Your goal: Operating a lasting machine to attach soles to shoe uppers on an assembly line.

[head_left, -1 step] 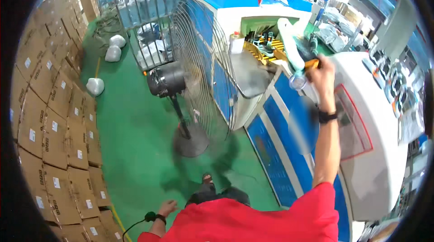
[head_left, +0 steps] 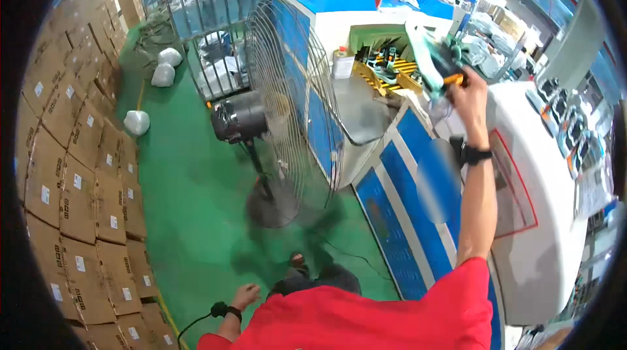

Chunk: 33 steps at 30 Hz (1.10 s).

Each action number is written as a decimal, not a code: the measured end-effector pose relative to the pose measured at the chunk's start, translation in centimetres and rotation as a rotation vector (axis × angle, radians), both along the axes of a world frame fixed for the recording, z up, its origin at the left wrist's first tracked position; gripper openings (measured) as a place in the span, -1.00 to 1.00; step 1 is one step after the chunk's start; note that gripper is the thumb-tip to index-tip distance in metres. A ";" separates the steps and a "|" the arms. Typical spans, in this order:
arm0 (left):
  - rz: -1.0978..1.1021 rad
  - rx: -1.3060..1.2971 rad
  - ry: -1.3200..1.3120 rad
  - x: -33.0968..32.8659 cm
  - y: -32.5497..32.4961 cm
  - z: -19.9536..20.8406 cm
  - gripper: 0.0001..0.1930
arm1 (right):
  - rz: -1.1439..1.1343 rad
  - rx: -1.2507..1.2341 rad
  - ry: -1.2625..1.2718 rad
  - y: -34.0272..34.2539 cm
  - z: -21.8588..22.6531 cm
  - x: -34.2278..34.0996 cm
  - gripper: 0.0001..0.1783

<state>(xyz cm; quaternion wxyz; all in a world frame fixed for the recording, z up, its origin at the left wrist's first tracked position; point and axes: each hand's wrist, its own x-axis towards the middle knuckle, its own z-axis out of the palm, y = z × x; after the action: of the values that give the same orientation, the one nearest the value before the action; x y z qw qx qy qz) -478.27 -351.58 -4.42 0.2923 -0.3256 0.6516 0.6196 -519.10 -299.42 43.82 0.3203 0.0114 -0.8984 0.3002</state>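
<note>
My right hand [head_left: 469, 98] is raised over the white and blue machine [head_left: 353, 26], fingers closed on the heel end of a sneaker [head_left: 428, 62]. The sneaker is blurred by motion; it has a pale mint sole, a dark upper and an orange patch by my fingers. Its sole faces left, tilted nearly upright, in front of the machine's opening. Inside that opening, more shoes [head_left: 385, 70] lie on yellow and black striped slats. My left hand [head_left: 245, 296] hangs low beside my body, loosely curled with nothing visible in it. A dark band with a cable is on the left wrist.
A large floor fan [head_left: 241, 118] stands ahead, its wire guard near the machine's metal tray [head_left: 366, 118]. Stacked cartons [head_left: 78, 186] line the left. A barred trolley [head_left: 215, 43] and white bundles [head_left: 137, 122] are beyond. Several shoes [head_left: 565, 115] sit at the right.
My right hand and the sneaker have moved slightly up. The left hand has shifted up a little, beside my body.
</note>
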 end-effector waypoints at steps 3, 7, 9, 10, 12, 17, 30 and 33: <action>0.040 0.043 0.077 -5.1 1.4 2.2 -0.50 | -0.092 0.264 0.013 1.3 2.6 -14.0 -0.55; 0.390 -0.034 0.087 -7.7 1.1 3.8 -0.63 | -0.173 0.473 -0.077 1.1 1.2 -25.8 -0.57; 0.604 -0.136 0.108 -6.5 1.3 4.5 -0.71 | -0.144 0.425 -0.419 2.9 -0.9 -31.5 -0.62; 0.697 -0.184 0.165 -6.4 2.3 4.7 -0.74 | -0.168 0.574 -0.351 6.9 -3.9 -35.5 -0.68; 0.897 -0.281 0.138 0.1 3.7 1.8 -0.78 | -0.163 0.642 -0.263 8.4 -10.1 -43.3 -0.68; 1.028 -0.301 -0.338 -1.2 15.3 3.9 -0.77 | -0.136 0.633 -0.328 13.8 -17.0 -53.9 -0.78; 0.916 -0.303 -0.369 -24.4 23.2 10.6 -0.76 | -0.064 0.737 -0.422 21.9 -30.1 -68.5 -0.73; 0.900 -0.308 -0.383 -26.2 23.3 10.9 -0.76 | 0.000 0.635 -0.341 22.5 -32.1 -70.0 -0.49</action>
<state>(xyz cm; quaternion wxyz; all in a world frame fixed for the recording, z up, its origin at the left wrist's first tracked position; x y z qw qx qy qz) -504.52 -328.27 6.48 0.0593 -0.7207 0.4657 0.5101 -589.09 -276.93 11.75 0.1464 0.0599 -0.9874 0.0037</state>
